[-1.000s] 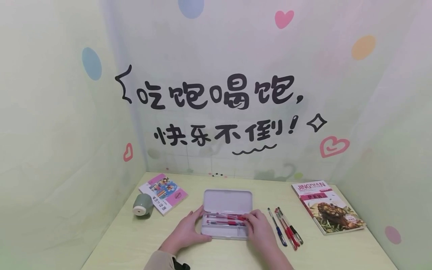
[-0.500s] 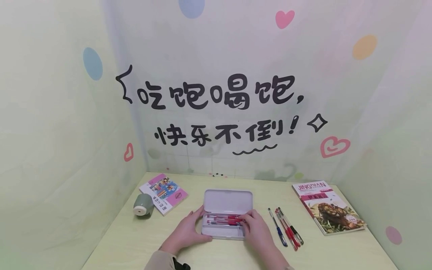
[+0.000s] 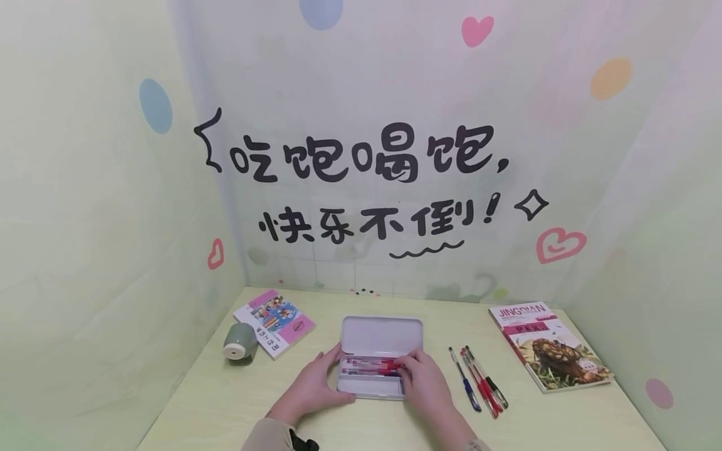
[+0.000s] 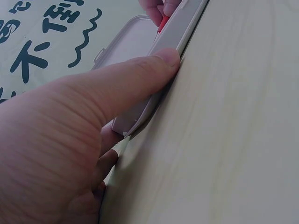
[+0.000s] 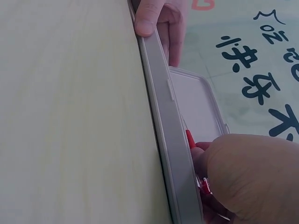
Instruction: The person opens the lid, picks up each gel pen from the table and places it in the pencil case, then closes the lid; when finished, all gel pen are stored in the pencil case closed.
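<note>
While I'm watching this from my end through the head and wrist cameras, the left hand [image 3: 313, 385] has the left end of the pencil case [image 3: 369, 386] in its grip; its thumb lies along the near wall and the other fingers go round the left side. The case sits flat in the middle of the tabletop [image 3: 361, 429], with its lid [image 3: 382, 336] flipped up on the far side; red pens [image 3: 369, 371] lie lengthwise in the far compartment, red ends to the right.

The right hand [image 3: 427, 381] is over the right end of the case, fingers narrow, pinching a red pen by its red end [image 5: 189, 138] from what the right wrist view gives me; exactly how the rest of that hand's fingers sit is hidden, so I can't tell.

Just right of the case there's a loose bunch: a blue pen [image 3: 465, 379] slightly apart on the left, then red pens [image 3: 484, 389] and a black pen [image 3: 496, 388] close together; farther right lies a magazine [image 3: 549, 351] with JINGDIAN across the top. Over on the far left it's a pink-and-white booklet [image 3: 276, 322], with a grey-green sharpener-looking gadget [image 3: 241, 338] at its near left corner; touching or not, I can't say. Far wall [image 3: 361, 81] has big black lettering [image 3: 389, 153], plus hearts and coloured dots.
</note>
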The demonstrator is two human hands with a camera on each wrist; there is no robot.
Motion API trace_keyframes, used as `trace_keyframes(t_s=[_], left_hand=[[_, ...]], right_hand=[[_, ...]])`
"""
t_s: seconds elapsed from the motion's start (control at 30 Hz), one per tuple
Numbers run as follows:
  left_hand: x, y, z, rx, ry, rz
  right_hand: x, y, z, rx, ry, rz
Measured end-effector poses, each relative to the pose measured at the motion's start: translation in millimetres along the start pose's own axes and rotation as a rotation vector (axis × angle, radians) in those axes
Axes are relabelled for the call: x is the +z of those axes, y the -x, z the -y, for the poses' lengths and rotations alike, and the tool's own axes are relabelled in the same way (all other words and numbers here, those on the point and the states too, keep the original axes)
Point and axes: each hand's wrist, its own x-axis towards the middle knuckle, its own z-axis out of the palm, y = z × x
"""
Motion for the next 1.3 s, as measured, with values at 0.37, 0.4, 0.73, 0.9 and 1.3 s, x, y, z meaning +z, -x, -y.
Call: trace_keyframes(t_s=[0.37,0.4,0.73,0.9,1.3], left_hand=[[-1.0,0.2,-2.5,0.001,-0.003,0.003],[-1.2,0.1,-2.6,0.006,-0.002,0.002],[-1.1,-0.3,-2.6,0.015,-0.008,0.001],[-1.0,-0.1,-1.9,0.019,-0.010,0.001],[0.2,-0.8,0.7,-0.002,-0.004,0.006]], right_hand=[[-1.6,-1.5,4.1,0.060,0.033,0.058],[-1.5,-1.8,4.0,0.061,0.035,0.062],[-2.4,-3.7,4.6,0.083,0.059,0.103],[-3.3,-4.0,5.8,0.089,0.055,0.109],[-10.7,-2.7,-0.5,0.118,0.011,0.090]])
